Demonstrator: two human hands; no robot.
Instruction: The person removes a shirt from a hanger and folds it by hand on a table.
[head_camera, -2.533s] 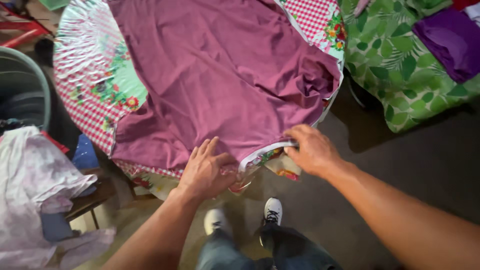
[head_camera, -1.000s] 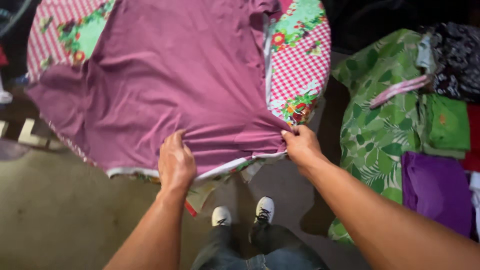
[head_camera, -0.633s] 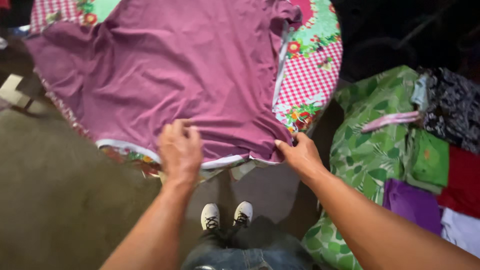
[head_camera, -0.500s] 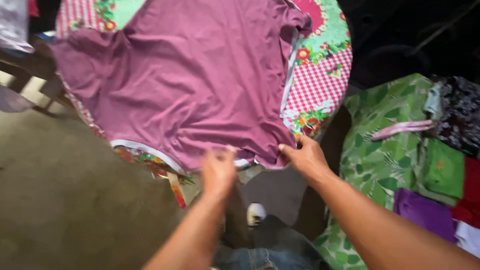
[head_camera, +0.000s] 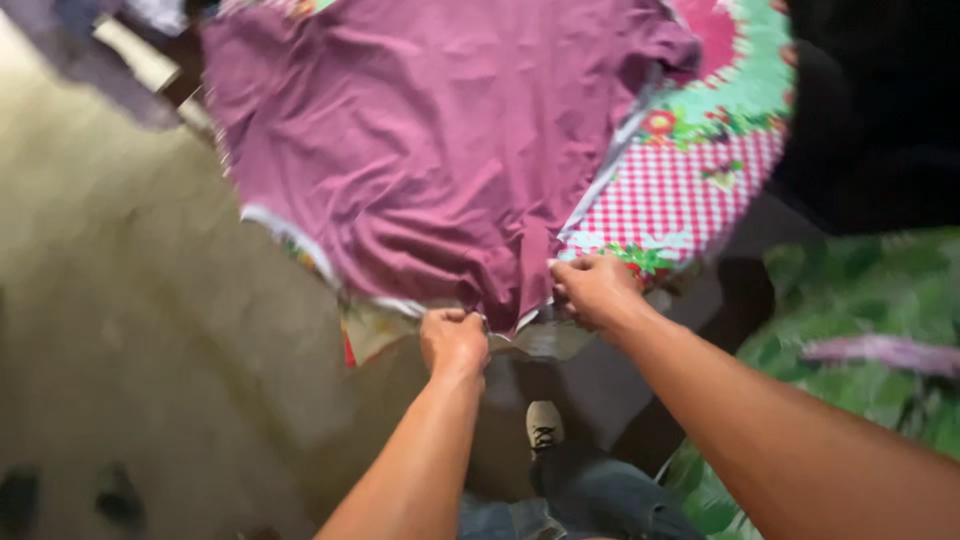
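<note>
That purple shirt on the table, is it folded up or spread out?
Spread out. The purple shirt lies flat across the checked tablecloth; the left hand and right hand grip its near hem.

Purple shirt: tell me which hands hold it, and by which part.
Both. Left hand and right hand grip the purple shirt at its near hem, over the table's edge.

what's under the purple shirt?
Under the purple shirt lies a red-checked floral tablecloth, showing at the right and near edges. Both hands, left hand and right hand, pinch the hem. The table itself is covered.
</note>
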